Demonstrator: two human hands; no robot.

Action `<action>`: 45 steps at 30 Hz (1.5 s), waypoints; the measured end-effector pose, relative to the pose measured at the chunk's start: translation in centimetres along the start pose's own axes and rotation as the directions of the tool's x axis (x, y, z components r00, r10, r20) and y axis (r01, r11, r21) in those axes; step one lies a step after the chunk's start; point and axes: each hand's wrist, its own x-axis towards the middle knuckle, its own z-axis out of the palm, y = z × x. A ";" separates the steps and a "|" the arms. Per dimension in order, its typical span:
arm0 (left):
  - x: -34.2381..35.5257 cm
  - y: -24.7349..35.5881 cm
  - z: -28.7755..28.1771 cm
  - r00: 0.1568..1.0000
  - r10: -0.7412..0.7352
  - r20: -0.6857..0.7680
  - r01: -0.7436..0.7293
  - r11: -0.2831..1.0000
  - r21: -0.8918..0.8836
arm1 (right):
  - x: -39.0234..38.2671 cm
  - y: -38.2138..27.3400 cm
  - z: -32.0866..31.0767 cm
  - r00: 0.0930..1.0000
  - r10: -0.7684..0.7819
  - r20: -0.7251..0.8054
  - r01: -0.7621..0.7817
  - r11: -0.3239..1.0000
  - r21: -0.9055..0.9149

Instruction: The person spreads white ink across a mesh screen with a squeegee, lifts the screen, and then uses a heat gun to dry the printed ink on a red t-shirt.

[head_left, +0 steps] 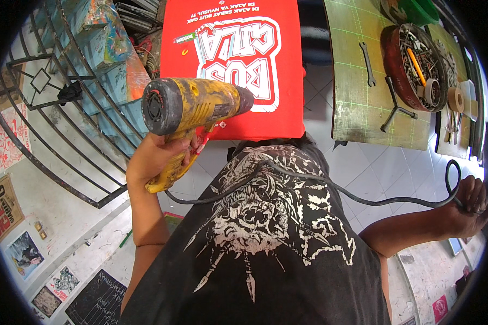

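A worn yellow and black heat gun (209, 102) is gripped by its handle in my left hand (149, 157), fingers wrapped around it. Its dark nozzle points right, above a red printed cloth (287, 120), which lies flat like a T-shirt stretched over a board and carries large white lettering. A black power cord (371, 202) runs from the handle's base across the front of my dark shirt to the far right. There my right hand (468, 210) is closed around the cord, with a loop of it standing up beside the fingers.
On the right, a yellow-green board (358, 103) bears a wrench (367, 64) and a black multi-arm socket wrench (398, 105). Beyond these sits a red round tray (394, 81) of small metal parts, near tape rolls. Curved black metal bars (100, 89) stand at left.
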 end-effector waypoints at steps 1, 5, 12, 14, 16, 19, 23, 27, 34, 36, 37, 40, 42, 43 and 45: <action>0.0 -0.1 0.0 1.000 0.003 -0.010 -0.003 1.000 -0.020 | 0.0 0.2 0.2 1.000 -0.012 -0.021 0.012 1.000 -0.026; 0.5 -0.1 0.8 0.999 -0.023 0.030 0.021 0.998 0.061 | 0.2 0.6 0.7 0.998 -0.051 -0.036 0.049 0.997 -0.060; 0.7 0.0 0.7 0.999 -0.005 0.036 0.004 1.000 0.029 | 0.2 0.3 0.5 0.988 -0.135 -0.079 0.122 0.982 -0.146; 0.6 0.0 0.7 1.000 -0.011 0.021 0.010 1.000 0.026 | 0.2 0.7 0.7 0.982 -0.157 -0.101 0.138 0.975 -0.174; 0.6 0.0 0.8 1.000 -0.022 0.021 0.021 0.998 0.053 | 0.2 0.6 0.8 0.988 -0.141 -0.068 0.132 0.984 -0.117; 1.3 -1.2 1.0 0.996 -0.017 0.092 0.007 0.994 0.105 | 0.1 0.5 0.8 0.991 -0.135 -0.028 0.130 0.983 -0.129; 1.3 -0.7 1.6 0.996 0.015 0.090 -0.022 0.997 0.075 | -0.2 0.9 1.2 0.986 -0.166 0.015 0.164 0.958 -0.234; 0.8 -0.2 0.5 0.999 0.030 0.019 -0.031 0.998 0.049 | -0.4 1.0 1.4 0.980 -0.199 0.015 0.196 0.941 -0.277; 1.2 -0.7 0.9 0.997 -0.019 0.076 0.010 0.993 0.116 | -0.9 2.6 3.4 0.892 -0.428 -0.143 0.265 0.754 -0.601; 1.3 -0.7 1.3 0.995 0.018 0.101 -0.025 0.997 0.070 | -1.3 3.3 4.2 0.842 -0.526 -0.121 0.251 0.580 -0.775; 1.3 -0.7 1.3 0.993 0.037 0.114 -0.042 0.998 0.046 | -1.4 3.3 4.0 0.854 -0.517 -0.059 0.281 0.553 -0.784; 0.7 -0.1 0.5 1.000 0.021 0.021 -0.023 0.997 0.074 | -0.3 1.5 2.2 0.979 -0.201 -0.047 0.189 0.965 -0.184; 0.1 0.4 -0.1 0.997 0.006 -0.075 -0.001 0.998 0.069 | -0.2 0.9 1.5 0.993 -0.119 -0.011 0.118 0.991 -0.061; -0.1 0.6 -0.4 0.992 -0.002 -0.123 0.010 0.998 0.065 | -0.2 0.8 1.3 0.997 -0.080 0.010 0.080 0.997 0.000; -0.4 0.6 -1.0 0.984 0.016 -0.178 -0.010 0.999 0.039 | -0.3 0.9 1.5 0.997 -0.073 0.007 0.072 0.997 0.017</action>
